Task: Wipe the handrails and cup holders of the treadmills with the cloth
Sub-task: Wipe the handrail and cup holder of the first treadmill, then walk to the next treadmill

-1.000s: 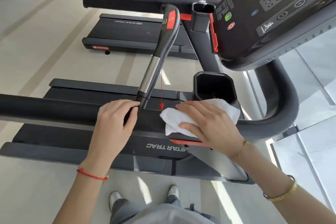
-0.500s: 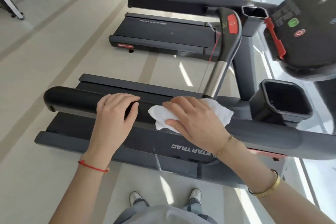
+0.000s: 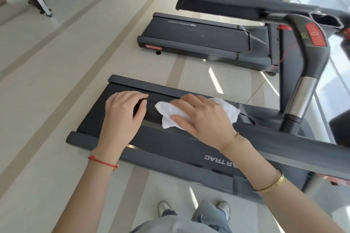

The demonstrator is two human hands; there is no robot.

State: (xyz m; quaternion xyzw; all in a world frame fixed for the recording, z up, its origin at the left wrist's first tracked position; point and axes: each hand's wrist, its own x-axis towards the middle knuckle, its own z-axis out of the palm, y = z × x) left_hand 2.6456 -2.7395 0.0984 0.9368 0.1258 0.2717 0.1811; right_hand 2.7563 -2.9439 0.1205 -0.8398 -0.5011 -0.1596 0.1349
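Both hands have slid along the handrail (image 3: 284,143) toward its free end since a moment ago. Her right hand (image 3: 204,117) lies flat, fingers spread, pressing the white cloth (image 3: 170,113) onto the rail. Just beyond the cloth, the left hand (image 3: 123,115) curls loosely over the rail's end. Below the rail runs the treadmill deck (image 3: 170,149).
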